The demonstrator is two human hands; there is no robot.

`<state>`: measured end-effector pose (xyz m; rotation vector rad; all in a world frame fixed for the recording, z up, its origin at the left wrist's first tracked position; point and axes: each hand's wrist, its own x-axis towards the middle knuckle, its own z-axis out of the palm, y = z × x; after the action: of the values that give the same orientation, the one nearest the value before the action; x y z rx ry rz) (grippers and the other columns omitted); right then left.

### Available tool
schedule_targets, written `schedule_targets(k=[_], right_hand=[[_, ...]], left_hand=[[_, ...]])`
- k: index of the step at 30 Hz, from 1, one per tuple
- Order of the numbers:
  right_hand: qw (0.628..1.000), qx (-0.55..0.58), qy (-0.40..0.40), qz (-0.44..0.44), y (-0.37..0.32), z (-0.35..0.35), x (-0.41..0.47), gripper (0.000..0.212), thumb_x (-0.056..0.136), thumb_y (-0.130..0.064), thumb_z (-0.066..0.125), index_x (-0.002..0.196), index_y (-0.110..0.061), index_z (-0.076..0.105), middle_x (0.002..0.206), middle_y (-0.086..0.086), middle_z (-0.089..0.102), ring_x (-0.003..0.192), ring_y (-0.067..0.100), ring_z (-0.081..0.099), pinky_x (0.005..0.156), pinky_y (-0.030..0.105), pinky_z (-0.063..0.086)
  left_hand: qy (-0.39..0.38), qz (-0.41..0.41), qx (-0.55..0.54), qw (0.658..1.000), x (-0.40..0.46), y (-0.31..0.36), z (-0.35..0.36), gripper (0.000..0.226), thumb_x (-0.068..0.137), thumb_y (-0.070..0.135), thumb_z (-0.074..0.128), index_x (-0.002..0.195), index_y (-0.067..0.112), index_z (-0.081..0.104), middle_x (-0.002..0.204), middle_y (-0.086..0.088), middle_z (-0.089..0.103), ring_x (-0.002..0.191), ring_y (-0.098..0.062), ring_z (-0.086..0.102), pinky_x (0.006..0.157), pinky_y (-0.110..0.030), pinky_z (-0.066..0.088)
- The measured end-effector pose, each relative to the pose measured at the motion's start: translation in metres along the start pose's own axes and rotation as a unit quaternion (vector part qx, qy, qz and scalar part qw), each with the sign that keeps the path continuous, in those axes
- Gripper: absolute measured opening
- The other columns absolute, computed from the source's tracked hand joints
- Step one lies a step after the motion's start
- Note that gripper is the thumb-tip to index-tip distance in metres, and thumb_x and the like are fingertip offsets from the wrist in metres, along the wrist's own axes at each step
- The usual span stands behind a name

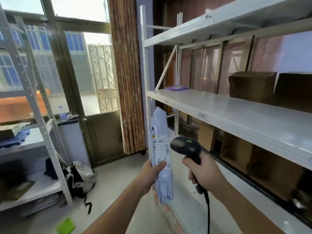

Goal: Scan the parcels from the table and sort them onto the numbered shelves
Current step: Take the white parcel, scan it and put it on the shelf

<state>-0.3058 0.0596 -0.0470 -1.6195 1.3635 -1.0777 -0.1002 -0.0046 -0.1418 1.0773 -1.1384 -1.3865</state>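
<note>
White shelving (236,115) stands at right; a blue parcel (161,149) marked 2-2 is gripped upright by the left hand (152,173), the scanner (187,147) clasped in the right hand (202,173), scanning apparently under way, shelf 2-2 to be located next.

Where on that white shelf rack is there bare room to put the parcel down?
The middle shelf is bare along its front, from the purple packet at the far left corner to the brown boxes on the right. The shelf below is crowded with cardboard boxes. The left hand holds the parcel.
</note>
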Motion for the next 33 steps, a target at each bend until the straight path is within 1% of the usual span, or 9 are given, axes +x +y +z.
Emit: schedule_targets(k=[2, 8, 13, 20, 22, 24, 27, 30, 33], right_hand=[[1.0, 0.007, -0.005, -0.011, -0.003, 0.008, 0.039, 0.009, 0.094, -0.022, 0.063, 0.094, -0.013, 0.061, 0.059, 0.009, 0.062, 0.047, 0.014, 0.056, 0.05, 0.025, 0.049], [0.999, 0.015, -0.034, -0.021, -0.015, 0.034, 0.146, 0.013, 0.094, -0.02, 0.064, 0.093, -0.007, 0.062, 0.059, 0.012, 0.061, 0.048, 0.016, 0.056, 0.05, 0.024, 0.049], [0.998, -0.014, -0.058, -0.022, -0.019, 0.067, 0.222, 0.012, 0.093, -0.019, 0.063, 0.091, -0.007, 0.063, 0.058, 0.007, 0.061, 0.045, 0.01, 0.055, 0.047, 0.017, 0.047], [0.998, -0.028, -0.049, -0.007, -0.024, 0.123, 0.329, 0.012, 0.092, -0.023, 0.065, 0.087, -0.013, 0.063, 0.054, 0.007, 0.063, 0.046, 0.016, 0.056, 0.051, 0.025, 0.049], [0.999, -0.027, -0.039, 0.011, -0.028, 0.136, 0.357, 0.011, 0.093, -0.023, 0.065, 0.088, -0.013, 0.063, 0.054, 0.007, 0.063, 0.045, 0.016, 0.056, 0.05, 0.025, 0.048], [0.999, -0.022, -0.022, 0.033, -0.03, 0.145, 0.38, 0.01, 0.094, -0.022, 0.064, 0.09, -0.012, 0.063, 0.054, 0.009, 0.063, 0.044, 0.015, 0.056, 0.048, 0.025, 0.048], [0.998, -0.011, 0.026, 0.055, -0.029, 0.152, 0.406, 0.011, 0.094, -0.02, 0.065, 0.093, -0.009, 0.062, 0.054, 0.012, 0.063, 0.043, 0.018, 0.055, 0.047, 0.027, 0.047], [0.995, -0.019, 0.078, 0.062, -0.034, 0.151, 0.431, 0.014, 0.093, -0.021, 0.065, 0.088, -0.009, 0.063, 0.051, 0.011, 0.063, 0.043, 0.019, 0.055, 0.047, 0.028, 0.046], [0.99, -0.05, 0.122, 0.058, -0.039, 0.145, 0.455, 0.021, 0.094, -0.022, 0.064, 0.078, -0.009, 0.06, 0.047, 0.008, 0.062, 0.04, 0.015, 0.055, 0.046, 0.024, 0.046]], left_hand=[[0.021, 0.006, 0.0, 1.0, 0.03, 0.011, -0.019, 0.032, 0.103, 0.013, 0.064, 0.135, 0.012, 0.063, 0.122, -0.007, 0.077, 0.112, -0.027, 0.074, 0.098, -0.042, 0.059], [0.049, 0.003, -0.005, 0.999, 0.11, 0.042, -0.071, 0.034, 0.101, 0.014, 0.066, 0.135, 0.014, 0.061, 0.123, -0.008, 0.076, 0.115, -0.03, 0.073, 0.108, -0.057, 0.052], [0.061, 0.004, -0.004, 0.998, 0.179, 0.055, -0.114, 0.036, 0.102, 0.016, 0.066, 0.137, 0.016, 0.06, 0.125, -0.007, 0.075, 0.118, -0.028, 0.072, 0.108, -0.057, 0.052], [0.034, 0.011, 0.023, 0.999, 0.29, 0.075, -0.179, 0.038, 0.101, 0.026, 0.068, 0.138, 0.022, 0.06, 0.127, -0.002, 0.075, 0.118, -0.024, 0.072, 0.108, -0.055, 0.052], [0.017, 0.027, 0.045, 0.998, 0.326, 0.087, -0.193, 0.033, 0.101, 0.025, 0.067, 0.134, 0.02, 0.063, 0.122, 0.0, 0.077, 0.114, -0.021, 0.073, 0.104, -0.049, 0.056], [0.012, 0.045, 0.051, 0.998, 0.363, 0.096, -0.204, 0.033, 0.097, 0.022, 0.071, 0.128, 0.013, 0.066, 0.115, -0.006, 0.079, 0.108, -0.026, 0.075, 0.094, -0.046, 0.061], [-0.002, 0.049, 0.051, 0.998, 0.42, 0.104, -0.213, 0.042, 0.088, 0.02, 0.078, 0.123, 0.001, 0.067, 0.11, -0.02, 0.077, 0.107, -0.044, 0.072, 0.093, -0.058, 0.06], [-0.041, 0.048, 0.079, 0.995, 0.469, 0.109, -0.211, 0.03, 0.096, 0.014, 0.074, 0.123, 0.003, 0.068, 0.111, -0.016, 0.078, 0.104, -0.038, 0.074, 0.091, -0.052, 0.062], [-0.088, 0.06, 0.109, 0.988, 0.509, 0.12, -0.201, 0.025, 0.098, 0.013, 0.071, 0.122, 0.009, 0.069, 0.109, -0.01, 0.079, 0.099, -0.028, 0.076, 0.08, -0.039, 0.062]])
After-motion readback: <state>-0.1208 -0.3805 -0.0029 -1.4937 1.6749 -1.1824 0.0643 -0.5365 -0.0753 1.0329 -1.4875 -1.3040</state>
